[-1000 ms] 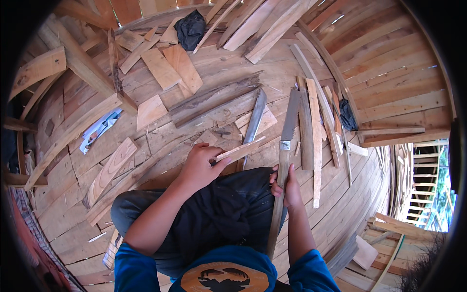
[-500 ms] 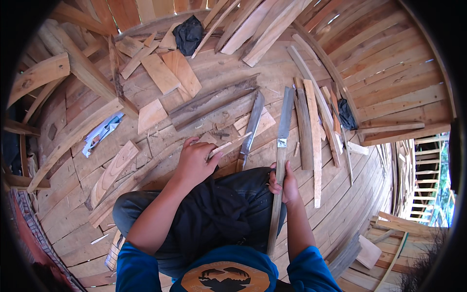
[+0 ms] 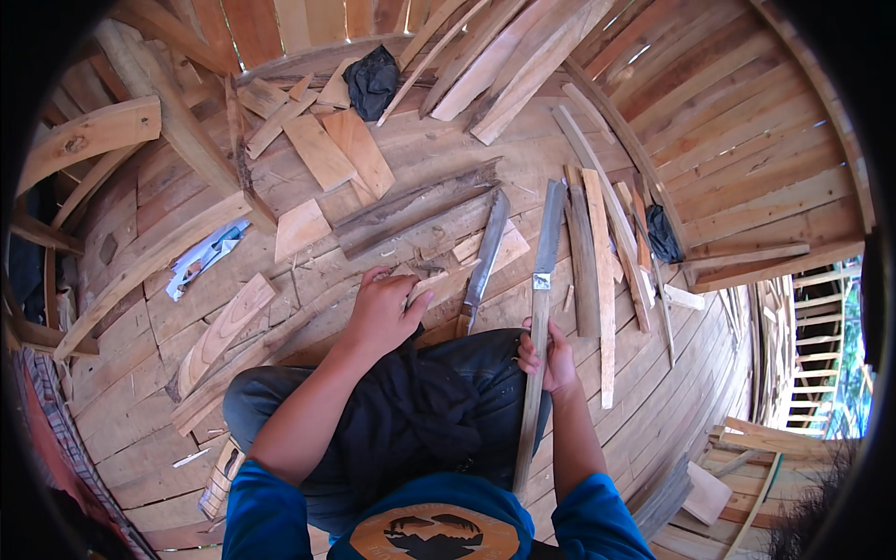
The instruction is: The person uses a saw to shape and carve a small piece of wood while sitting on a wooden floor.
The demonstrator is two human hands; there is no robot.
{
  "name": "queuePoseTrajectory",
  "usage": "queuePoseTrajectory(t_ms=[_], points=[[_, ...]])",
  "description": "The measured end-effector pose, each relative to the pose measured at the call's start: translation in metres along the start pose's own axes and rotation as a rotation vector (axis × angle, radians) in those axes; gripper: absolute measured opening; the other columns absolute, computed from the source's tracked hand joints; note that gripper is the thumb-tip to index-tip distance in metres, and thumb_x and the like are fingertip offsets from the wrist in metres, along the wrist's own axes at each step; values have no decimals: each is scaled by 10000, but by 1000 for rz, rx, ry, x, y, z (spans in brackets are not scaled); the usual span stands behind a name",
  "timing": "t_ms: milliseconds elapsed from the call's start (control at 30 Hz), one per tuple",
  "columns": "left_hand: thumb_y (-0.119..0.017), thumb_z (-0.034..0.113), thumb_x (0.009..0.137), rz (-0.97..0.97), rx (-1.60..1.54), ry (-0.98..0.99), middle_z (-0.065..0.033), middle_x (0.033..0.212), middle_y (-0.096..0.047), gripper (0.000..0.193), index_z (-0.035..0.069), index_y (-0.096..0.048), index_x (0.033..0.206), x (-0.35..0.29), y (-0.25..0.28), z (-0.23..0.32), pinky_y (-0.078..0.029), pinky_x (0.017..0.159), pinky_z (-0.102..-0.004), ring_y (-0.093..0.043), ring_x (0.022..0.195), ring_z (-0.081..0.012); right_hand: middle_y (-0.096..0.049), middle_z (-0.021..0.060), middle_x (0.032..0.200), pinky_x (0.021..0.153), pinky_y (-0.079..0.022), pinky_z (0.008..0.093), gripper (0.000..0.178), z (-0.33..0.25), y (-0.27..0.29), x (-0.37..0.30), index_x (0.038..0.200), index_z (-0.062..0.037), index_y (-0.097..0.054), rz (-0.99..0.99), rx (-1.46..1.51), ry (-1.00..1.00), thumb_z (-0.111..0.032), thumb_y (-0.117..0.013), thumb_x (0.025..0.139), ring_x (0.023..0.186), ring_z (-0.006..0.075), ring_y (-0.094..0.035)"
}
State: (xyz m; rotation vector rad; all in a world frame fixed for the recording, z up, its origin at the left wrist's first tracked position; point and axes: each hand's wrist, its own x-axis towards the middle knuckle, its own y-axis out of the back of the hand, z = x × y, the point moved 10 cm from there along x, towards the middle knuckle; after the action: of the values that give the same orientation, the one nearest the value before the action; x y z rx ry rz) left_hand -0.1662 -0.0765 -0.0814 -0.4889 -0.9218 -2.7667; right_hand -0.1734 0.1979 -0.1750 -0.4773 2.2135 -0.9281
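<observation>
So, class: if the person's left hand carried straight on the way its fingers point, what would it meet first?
The left hand points up and to the right across the floor. It already touches a small wood strip; just past that lie pale offcuts, probably next, with the machete close alongside. Depth is hard to judge.

the person wears a bright blue short-sleeved shirt, its sleeves ending above the elbows so that both forearms, the left hand [image 3: 381,313] and the right hand [image 3: 549,355] are bare, with no gloves, watch or rings to be seen. at the near edge the shirt front carries a rounded orange-tan patch with a dark silhouette design printed on it. farther out the legs are covered by dark blue-grey jeans, and a crumpled black cloth lies over the lap between the two arms.
</observation>
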Motion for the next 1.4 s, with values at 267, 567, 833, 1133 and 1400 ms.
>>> queuePoseTrajectory(t_ms=[267, 567, 833, 1133, 1400], points=[[-591, 307, 938, -95, 71, 145, -162, 654, -634, 323, 4, -694, 894, 4, 4, -20, -414, 963, -473, -632, 706, -345, -391, 13, 704, 561, -377, 293, 336, 2, -6, 4, 1084, -91, -469, -18, -3, 15, -409, -365, 1056, 571, 120, -392], [-546, 411, 935, -120, 320, 570, -227, 770, -672, 443, 2, -672, 821, -5, 30, -112, -476, 848, -485, -655, 846, -402, -381, 5, 685, 562, -379, 298, 338, -1, -2, 2, 1083, -90, -471, 5, 0, 54, -415, -382, 1052, 555, 119, -387], [-615, 260, 901, 43, -55, 855, -211, 778, -694, 313, -44, -686, 874, -42, 23, -210, -503, 725, -423, -694, 791, -317, -390, -1, 674, 563, -384, 312, 376, -3, -7, 0, 1091, -83, -467, -58, 70, 69, -440, -359, 1050, 543, 121, -396], [-713, 238, 779, 263, 170, 995, -280, 1163, -638, 736, -79, -384, 1356, -79, 50, -254, -497, 921, -387, -649, 1066, -362, -378, -11, 662, 564, -380, 311, 383, -8, -8, 1, 1089, -89, -467, -116, 173, 89, -450, -348, 1050, 540, 112, -392], [-705, 382, 803, -160, 484, 1140, -279, 1309, -562, 887, -27, -244, 1442, -74, 33, -227, -439, 1018, -465, -570, 1207, -389, -371, -15, 654, 574, -379, 311, 394, -11, -6, 0, 1090, -88, -469, -95, 195, 91, -464, -357, 1045, 533, 107, -389]])
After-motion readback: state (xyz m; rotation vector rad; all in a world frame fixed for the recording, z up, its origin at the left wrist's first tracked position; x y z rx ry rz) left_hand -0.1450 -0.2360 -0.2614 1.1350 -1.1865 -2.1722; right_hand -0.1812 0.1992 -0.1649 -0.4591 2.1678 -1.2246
